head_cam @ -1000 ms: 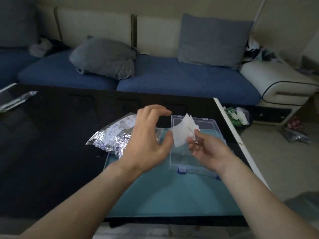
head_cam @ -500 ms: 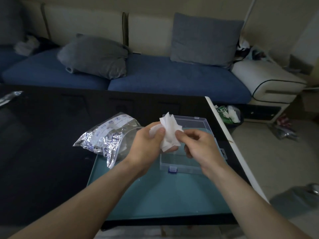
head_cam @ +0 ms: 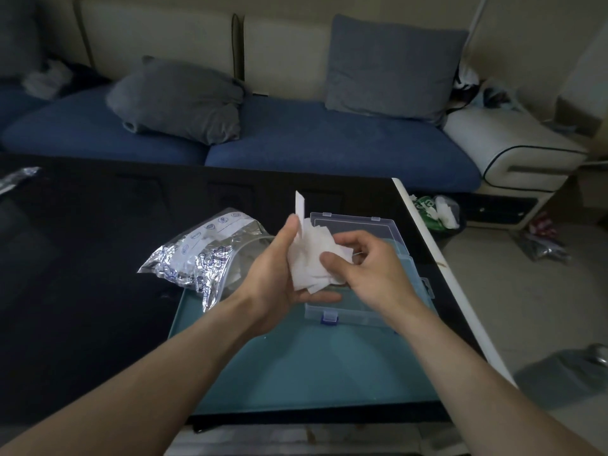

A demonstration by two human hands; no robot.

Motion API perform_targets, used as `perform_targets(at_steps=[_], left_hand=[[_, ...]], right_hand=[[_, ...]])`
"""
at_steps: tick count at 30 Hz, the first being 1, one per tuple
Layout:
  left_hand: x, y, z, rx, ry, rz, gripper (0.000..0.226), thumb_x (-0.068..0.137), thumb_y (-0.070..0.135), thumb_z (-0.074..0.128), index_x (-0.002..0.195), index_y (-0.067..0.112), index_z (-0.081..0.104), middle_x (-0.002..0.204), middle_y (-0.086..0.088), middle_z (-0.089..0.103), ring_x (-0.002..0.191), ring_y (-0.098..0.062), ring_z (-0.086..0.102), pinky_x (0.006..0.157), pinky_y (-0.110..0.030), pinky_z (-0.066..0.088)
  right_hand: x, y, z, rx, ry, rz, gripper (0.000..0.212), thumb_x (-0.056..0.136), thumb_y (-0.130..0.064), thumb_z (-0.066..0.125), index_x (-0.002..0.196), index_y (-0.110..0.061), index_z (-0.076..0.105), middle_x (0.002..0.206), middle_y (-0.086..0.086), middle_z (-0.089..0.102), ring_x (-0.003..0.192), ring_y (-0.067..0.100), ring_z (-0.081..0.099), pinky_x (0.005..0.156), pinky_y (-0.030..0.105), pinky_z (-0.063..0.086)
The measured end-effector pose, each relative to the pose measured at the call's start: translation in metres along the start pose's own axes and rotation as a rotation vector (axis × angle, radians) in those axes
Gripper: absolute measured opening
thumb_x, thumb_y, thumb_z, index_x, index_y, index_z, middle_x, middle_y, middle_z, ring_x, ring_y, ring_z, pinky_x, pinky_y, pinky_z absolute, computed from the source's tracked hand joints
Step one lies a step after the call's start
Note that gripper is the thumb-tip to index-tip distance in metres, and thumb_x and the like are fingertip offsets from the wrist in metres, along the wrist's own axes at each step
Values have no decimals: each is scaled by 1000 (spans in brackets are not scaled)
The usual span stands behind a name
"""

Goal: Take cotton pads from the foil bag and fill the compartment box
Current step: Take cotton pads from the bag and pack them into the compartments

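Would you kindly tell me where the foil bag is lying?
The foil bag lies left of the hands, beside the compartment box, partly on the teal mat.

Crinkled, shiny metallic foil bag (head_cam: 197, 255); soft matt white cotton pads (head_cam: 311, 258); clear smooth plastic compartment box (head_cam: 371, 225); glossy black tabletop (head_cam: 82, 258); matt teal mat (head_cam: 312, 366); cloth sofa (head_cam: 296, 139).

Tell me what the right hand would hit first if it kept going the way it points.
The white cotton pads it already pinches, then the left hand behind them; depth is unclear.
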State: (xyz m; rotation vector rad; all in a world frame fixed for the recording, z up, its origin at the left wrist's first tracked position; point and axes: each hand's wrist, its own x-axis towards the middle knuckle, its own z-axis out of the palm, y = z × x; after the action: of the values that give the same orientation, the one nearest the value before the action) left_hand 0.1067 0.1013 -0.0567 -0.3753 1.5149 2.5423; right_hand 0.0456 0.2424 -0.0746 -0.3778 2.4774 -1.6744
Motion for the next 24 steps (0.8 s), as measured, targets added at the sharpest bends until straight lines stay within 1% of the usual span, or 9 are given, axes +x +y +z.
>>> perform_targets(at_steps=[3,5,9,13,16,19,21,23,24], left_hand=[[-2,-1,1,93,61,68,39,106,35,36,123,9,61,103,-9,76,91,-30,74,67,-42,63],[-2,-2,0,137,119,113,29,106,22,40,116,7,62,93,-8,77,80,-27,75,63,-40,63],[-2,-4,-3,188,130,91,20,104,12,44,104,6,64,84,-8,77,72,-26,74,57,-33,61],[1,-8,-8,180,141,3,22,99,0,46,100,5,67,82,-10,76,68,-24,73,57,-30,61],[3,-12,-9,181,147,-11,23,99,-2,46,102,3,67,79,-9,74,64,-18,71,53,-29,58],[5,-12,-12,215,162,-18,20,97,-5,47,102,-5,67,80,-13,72,62,-18,70,56,-28,58],[6,-12,-13,235,184,-36,25,94,-11,44,102,-5,66,84,-13,73,64,-18,71,57,-27,58],[7,-12,-14,221,207,-54,30,92,-15,42,110,-4,63,93,-14,73,66,-20,72,56,-27,57],[7,-12,-14,215,210,-59,29,92,-14,44,113,-6,61,90,-14,73,65,-22,72,55,-27,56]], right_hand=[[1,0,0,-14,20,-11,27,82,-23,82,104,-25,66,94,-10,68,77,6,62,68,20,53],[1,-1,0,-33,19,-36,29,81,-23,84,103,-25,66,98,-12,66,80,4,60,64,12,49],[0,-1,5,-96,29,-85,35,77,-30,87,104,-26,65,103,-13,66,92,4,61,70,12,49],[-3,-1,11,-226,-2,-198,42,79,-17,82,113,-32,62,111,-9,59,98,6,57,73,4,42],[-6,-3,14,-320,-108,-260,33,89,-8,67,114,-30,71,119,-9,57,108,5,54,78,3,40],[-7,-5,16,-299,-167,-254,17,95,-24,64,107,-27,76,118,-11,60,113,3,55,85,7,39],[-8,-4,16,-298,-183,-257,18,93,-40,68,105,-28,75,116,-12,60,112,1,54,89,8,37],[-8,-2,17,-295,-181,-241,20,89,-45,71,101,-30,72,116,-10,59,111,2,54,88,4,35],[-7,-1,17,-284,-183,-213,17,86,-45,74,98,-32,69,116,-8,60,110,3,55,86,4,35]])
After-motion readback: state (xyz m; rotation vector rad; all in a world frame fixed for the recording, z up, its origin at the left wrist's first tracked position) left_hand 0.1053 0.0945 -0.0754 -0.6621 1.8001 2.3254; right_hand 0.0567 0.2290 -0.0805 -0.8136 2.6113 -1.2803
